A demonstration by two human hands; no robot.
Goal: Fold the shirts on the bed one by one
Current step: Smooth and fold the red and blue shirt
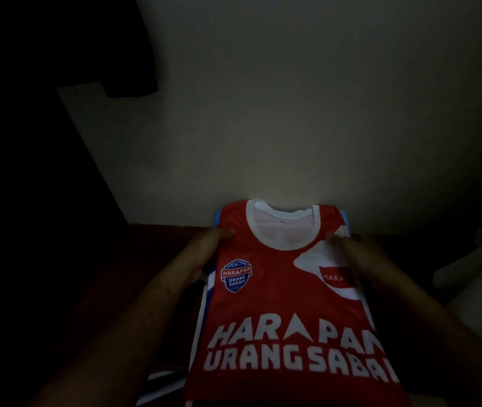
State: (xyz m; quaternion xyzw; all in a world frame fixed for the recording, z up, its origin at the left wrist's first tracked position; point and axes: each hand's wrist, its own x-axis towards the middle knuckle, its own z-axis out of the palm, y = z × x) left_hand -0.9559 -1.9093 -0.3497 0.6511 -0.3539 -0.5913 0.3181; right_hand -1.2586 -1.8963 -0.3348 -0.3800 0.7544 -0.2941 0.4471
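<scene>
While left grip point(204, 254) and right grip point(357, 255) pinch its edges, red shirt point(269, 301) (lengthwise), collar pointing away

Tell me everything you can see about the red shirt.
The red shirt is folded into a rectangle, front up, collar away from the person. Smooth fabric; white round collar, white patch, blue badge, white lettering HARAPAN URANG SABAH. It lies on a blue and white garment. The left hand and right hand hold its shoulder edges.
</scene>
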